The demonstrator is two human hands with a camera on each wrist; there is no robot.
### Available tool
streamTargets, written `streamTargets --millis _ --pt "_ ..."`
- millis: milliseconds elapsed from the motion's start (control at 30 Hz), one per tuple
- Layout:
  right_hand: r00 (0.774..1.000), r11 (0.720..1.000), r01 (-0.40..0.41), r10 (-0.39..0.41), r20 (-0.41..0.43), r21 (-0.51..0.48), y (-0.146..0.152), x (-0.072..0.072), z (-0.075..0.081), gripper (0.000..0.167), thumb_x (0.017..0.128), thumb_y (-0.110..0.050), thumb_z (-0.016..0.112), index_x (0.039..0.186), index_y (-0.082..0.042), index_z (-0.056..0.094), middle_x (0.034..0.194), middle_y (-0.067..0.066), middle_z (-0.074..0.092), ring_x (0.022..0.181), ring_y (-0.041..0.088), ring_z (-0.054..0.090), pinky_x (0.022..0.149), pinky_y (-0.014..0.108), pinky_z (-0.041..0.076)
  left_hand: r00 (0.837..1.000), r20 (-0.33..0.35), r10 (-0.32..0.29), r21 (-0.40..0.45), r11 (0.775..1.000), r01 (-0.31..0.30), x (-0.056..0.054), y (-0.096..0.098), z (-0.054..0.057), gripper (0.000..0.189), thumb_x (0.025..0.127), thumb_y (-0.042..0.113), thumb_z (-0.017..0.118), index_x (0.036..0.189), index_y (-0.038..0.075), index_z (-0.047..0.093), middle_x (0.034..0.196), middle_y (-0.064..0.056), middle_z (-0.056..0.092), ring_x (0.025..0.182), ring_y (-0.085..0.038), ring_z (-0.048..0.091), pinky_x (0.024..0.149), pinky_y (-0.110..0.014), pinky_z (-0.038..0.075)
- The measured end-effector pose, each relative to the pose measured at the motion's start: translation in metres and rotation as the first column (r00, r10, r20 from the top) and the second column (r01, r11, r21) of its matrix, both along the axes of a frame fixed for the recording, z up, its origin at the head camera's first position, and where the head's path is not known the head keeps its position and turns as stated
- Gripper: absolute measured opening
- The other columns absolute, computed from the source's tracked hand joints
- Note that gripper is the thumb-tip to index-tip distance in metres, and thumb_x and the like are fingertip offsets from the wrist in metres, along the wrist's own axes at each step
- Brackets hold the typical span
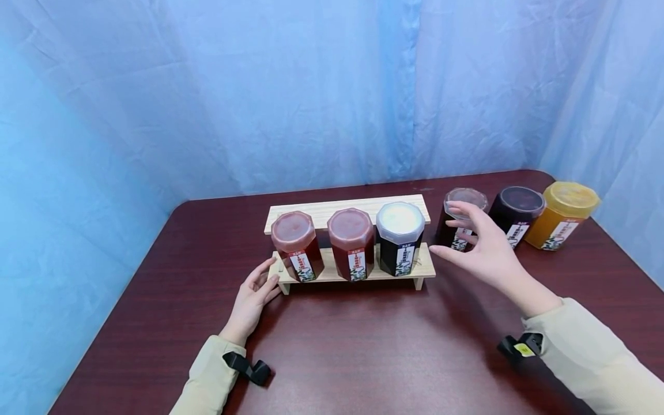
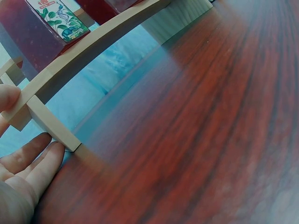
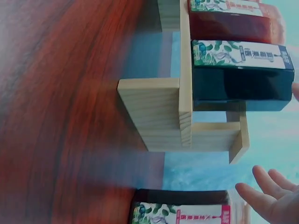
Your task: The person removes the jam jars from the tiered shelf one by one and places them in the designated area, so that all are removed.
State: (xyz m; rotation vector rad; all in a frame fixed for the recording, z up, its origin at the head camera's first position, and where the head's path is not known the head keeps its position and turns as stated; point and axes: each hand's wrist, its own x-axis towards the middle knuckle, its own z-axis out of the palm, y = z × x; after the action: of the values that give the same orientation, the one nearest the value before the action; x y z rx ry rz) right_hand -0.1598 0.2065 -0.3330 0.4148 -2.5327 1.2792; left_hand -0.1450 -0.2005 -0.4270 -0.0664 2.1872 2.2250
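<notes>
A two-tier wooden rack [image 1: 332, 273] stands on the table. On its lower shelf are two red jars [image 1: 293, 230] [image 1: 350, 230] and a black jar [image 1: 400, 225] with a whitish lid. My left hand [image 1: 252, 300] holds the rack's left end; in the left wrist view a digit lies on the shelf's end and other fingers [image 2: 46, 161] are against the leg. Over the table right of the rack, my right hand [image 1: 485, 248] is raised with thumb and fingers apart, holding nothing. It partly hides a dark jar [image 1: 464, 202] with a clear lid in the head view.
Right of that dark jar stand a dark purple jar [image 1: 519, 202] and a yellow jar [image 1: 565, 210], both on the table [image 1: 353, 357]. The rack's upper tier [image 1: 358, 206] lies behind the jars. A blue curtain [image 1: 290, 98] hangs behind and at the sides.
</notes>
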Motion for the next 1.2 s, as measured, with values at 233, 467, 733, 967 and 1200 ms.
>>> streamTargets --millis 233,467,733,967,1200 --pt "0.997 0.998 -0.070 0.070 0.010 0.005 -0.010 -0.001 0.003 0.080 0.073 -0.015 0.082 0.141 -0.010 0.039 0.133 0.018 0.047 0.113 0.035 0.055 0.094 0.054 0.043 1.000 0.013 -0.007 0.002 1.000 0.006 0.000 0.000 0.000 0.048 0.096 0.006 0.051 0.143 0.007 0.039 0.132 -0.022 0.048 0.100 -0.002 0.059 0.086 -0.024 0.050" --pt "0.991 0.992 -0.126 0.126 -0.043 0.013 -0.018 -0.003 0.005 0.080 0.070 -0.012 0.084 0.138 -0.007 0.042 0.132 0.014 0.049 0.110 0.033 0.057 0.094 0.054 0.044 1.000 0.010 -0.007 0.007 1.000 0.007 0.000 0.000 -0.001 0.048 0.097 0.006 0.051 0.143 0.006 0.039 0.133 -0.023 0.047 0.100 -0.002 0.059 0.086 -0.024 0.050" --pt "0.988 0.989 -0.150 0.151 -0.044 0.015 -0.029 -0.006 0.009 0.085 0.067 -0.012 0.086 0.139 -0.007 0.041 0.131 0.014 0.050 0.113 0.033 0.054 0.095 0.054 0.044 1.000 0.002 -0.012 0.026 1.000 0.012 -0.001 0.000 -0.001 0.048 0.096 0.004 0.051 0.143 0.005 0.038 0.137 -0.025 0.044 0.100 -0.001 0.059 0.085 -0.024 0.050" --pt "0.981 0.981 -0.191 0.193 -0.038 0.034 -0.039 -0.008 0.011 0.082 0.068 -0.012 0.085 0.138 -0.008 0.043 0.129 0.016 0.048 0.117 0.029 0.050 0.096 0.050 0.045 1.000 -0.019 -0.004 0.011 1.000 0.004 -0.001 0.000 -0.001 0.050 0.095 0.007 0.054 0.142 0.003 0.038 0.134 -0.023 0.046 0.100 -0.002 0.060 0.083 -0.023 0.051" --pt "0.983 0.983 -0.179 0.181 -0.040 0.050 -0.044 -0.009 0.011 0.077 0.068 -0.015 0.086 0.134 -0.008 0.047 0.125 0.014 0.049 0.111 0.024 0.050 0.094 0.048 0.046 1.000 -0.009 -0.003 0.022 1.000 0.004 -0.001 0.000 -0.002 0.049 0.096 0.005 0.052 0.142 0.004 0.038 0.135 -0.024 0.045 0.100 -0.002 0.060 0.083 -0.023 0.051"
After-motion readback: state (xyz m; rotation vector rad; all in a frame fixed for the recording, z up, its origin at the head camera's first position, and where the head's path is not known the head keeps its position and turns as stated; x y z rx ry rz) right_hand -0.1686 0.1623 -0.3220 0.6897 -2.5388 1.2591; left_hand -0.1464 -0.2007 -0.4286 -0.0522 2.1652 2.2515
